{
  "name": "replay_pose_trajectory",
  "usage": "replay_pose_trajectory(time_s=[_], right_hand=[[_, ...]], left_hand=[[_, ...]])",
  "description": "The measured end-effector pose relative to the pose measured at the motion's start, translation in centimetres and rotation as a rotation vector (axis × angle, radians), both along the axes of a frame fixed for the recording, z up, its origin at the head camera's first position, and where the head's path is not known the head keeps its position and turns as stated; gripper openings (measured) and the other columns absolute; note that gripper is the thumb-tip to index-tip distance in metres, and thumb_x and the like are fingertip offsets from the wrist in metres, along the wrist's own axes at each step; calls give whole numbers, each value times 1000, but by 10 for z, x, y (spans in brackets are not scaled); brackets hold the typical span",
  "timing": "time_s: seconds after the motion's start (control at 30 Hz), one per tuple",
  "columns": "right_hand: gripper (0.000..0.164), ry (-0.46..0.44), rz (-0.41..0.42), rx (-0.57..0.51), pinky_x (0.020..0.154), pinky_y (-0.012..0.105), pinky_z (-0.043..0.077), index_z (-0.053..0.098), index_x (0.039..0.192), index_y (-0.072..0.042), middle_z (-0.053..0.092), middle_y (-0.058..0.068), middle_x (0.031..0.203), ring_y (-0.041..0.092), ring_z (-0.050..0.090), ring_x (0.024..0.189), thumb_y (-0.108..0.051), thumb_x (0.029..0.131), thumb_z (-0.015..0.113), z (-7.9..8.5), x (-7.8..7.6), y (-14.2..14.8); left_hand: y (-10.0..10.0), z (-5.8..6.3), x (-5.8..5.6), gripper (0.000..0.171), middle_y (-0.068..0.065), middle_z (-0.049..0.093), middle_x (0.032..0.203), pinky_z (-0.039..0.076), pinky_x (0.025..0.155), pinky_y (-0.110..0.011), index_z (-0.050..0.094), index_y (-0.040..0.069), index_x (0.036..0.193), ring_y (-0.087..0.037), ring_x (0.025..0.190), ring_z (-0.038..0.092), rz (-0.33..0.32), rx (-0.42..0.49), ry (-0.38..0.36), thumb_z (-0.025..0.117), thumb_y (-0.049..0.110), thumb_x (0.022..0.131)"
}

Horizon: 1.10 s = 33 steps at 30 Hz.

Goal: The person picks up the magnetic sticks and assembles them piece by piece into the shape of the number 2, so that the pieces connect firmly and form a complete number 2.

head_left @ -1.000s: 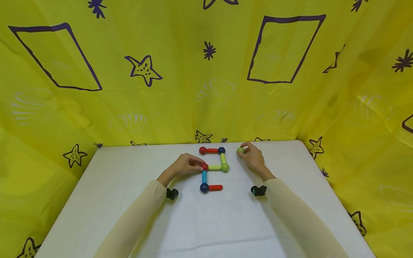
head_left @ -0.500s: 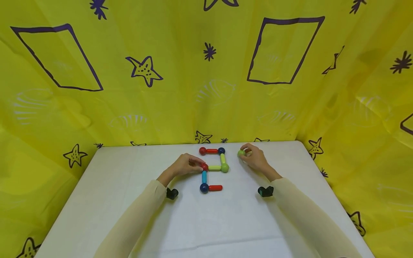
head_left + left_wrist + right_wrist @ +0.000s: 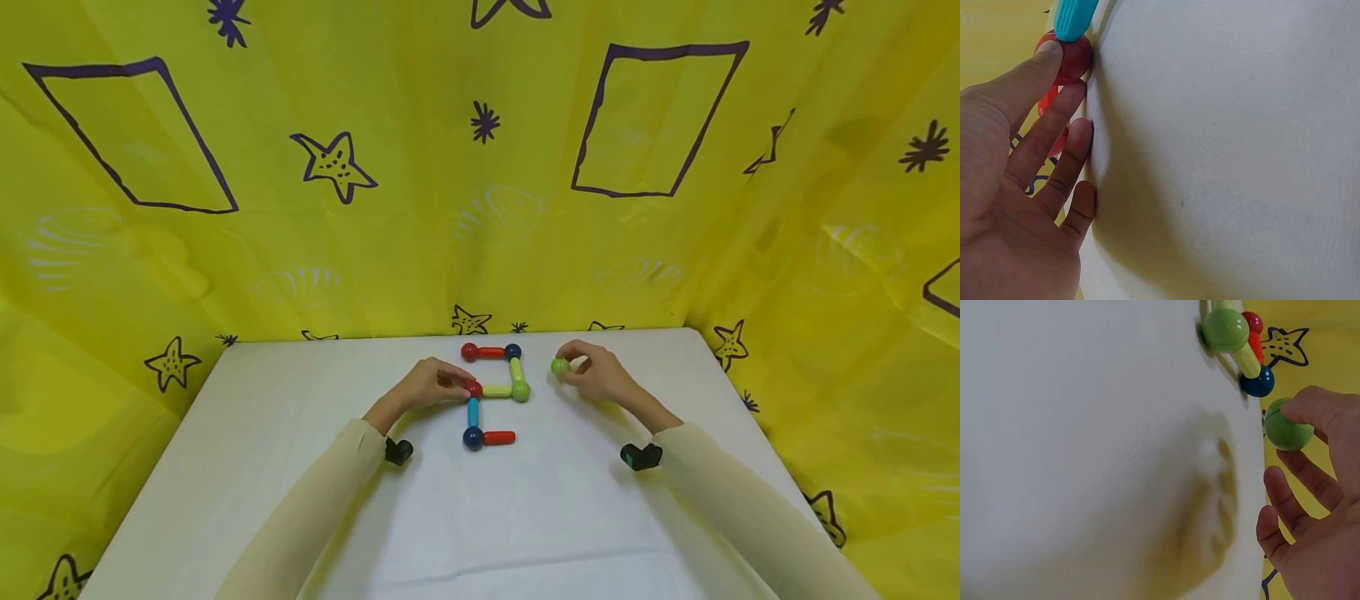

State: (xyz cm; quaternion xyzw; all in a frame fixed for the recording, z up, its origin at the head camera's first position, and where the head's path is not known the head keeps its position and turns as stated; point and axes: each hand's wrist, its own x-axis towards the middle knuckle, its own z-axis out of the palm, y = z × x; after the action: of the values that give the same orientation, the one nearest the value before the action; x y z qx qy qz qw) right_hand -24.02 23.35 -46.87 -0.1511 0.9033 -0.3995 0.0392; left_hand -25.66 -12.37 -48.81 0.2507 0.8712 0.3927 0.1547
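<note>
My left hand (image 3: pixel 427 385) pinches a red ball (image 3: pixel 1074 59) between thumb and fingers. That ball joins a blue rod (image 3: pixel 473 413) and a pale green rod (image 3: pixel 497 392) in a flat figure of balls and rods. My right hand (image 3: pixel 600 372) pinches a loose green ball (image 3: pixel 1288 427) above the table, to the right of the figure. A second green ball (image 3: pixel 521 391) sits at the figure's right corner. Dark blue balls stand at its upper right and lower left, and a red rod (image 3: pixel 499 437) sticks out freely from the lower one (image 3: pixel 472 438).
A white cloth covers the table (image 3: pixel 480 517). Its far edge meets a yellow patterned curtain (image 3: pixel 420 250), which also hangs on both sides. Another red ball (image 3: pixel 468 352) with a red rod (image 3: pixel 491 353) forms the figure's top, close to that edge.
My right hand has drawn slightly nearer, with its forearm swung to the right, still pinching the green ball. The left hand stays on the red ball, and the figure keeps its shape.
</note>
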Motion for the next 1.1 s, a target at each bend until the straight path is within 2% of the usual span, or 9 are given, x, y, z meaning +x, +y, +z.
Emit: replay_pose_trajectory(time_s=[0.23, 0.5, 0.93, 1.1], right_hand=[[27, 42, 75, -21, 79, 35, 54, 69, 116, -12, 69, 10, 117, 22, 65, 88, -6, 91, 76, 6, 15, 4], [26, 22, 119, -50, 73, 33, 53, 69, 116, -13, 69, 7, 116, 22, 62, 88, -7, 91, 76, 9, 30, 0], [28, 46, 152, -69, 72, 31, 53, 69, 116, -14, 70, 5, 115, 21, 64, 87, -7, 90, 77, 7, 39, -7], [28, 20, 153, -88, 72, 31, 52, 69, 116, -14, 70, 4, 114, 21, 64, 87, -8, 90, 78, 5, 42, -11]], left_hand=[[0, -4, -1, 29, 3, 76, 111, 50, 87, -30, 78, 17, 121, -15, 97, 61, -2, 7, 6, 79, 23, 93], [-1, -4, 0, 28, 4, 76, 109, 50, 85, -30, 78, 16, 119, -14, 94, 61, -2, 16, 8, 79, 23, 92], [-1, -2, 1, 27, 0, 77, 108, 49, 81, -28, 78, 12, 119, -13, 90, 61, -16, 27, 43, 79, 19, 92], [-1, -2, 0, 28, 1, 76, 107, 50, 80, -27, 78, 13, 119, -14, 90, 60, -13, 28, 35, 79, 20, 93]])
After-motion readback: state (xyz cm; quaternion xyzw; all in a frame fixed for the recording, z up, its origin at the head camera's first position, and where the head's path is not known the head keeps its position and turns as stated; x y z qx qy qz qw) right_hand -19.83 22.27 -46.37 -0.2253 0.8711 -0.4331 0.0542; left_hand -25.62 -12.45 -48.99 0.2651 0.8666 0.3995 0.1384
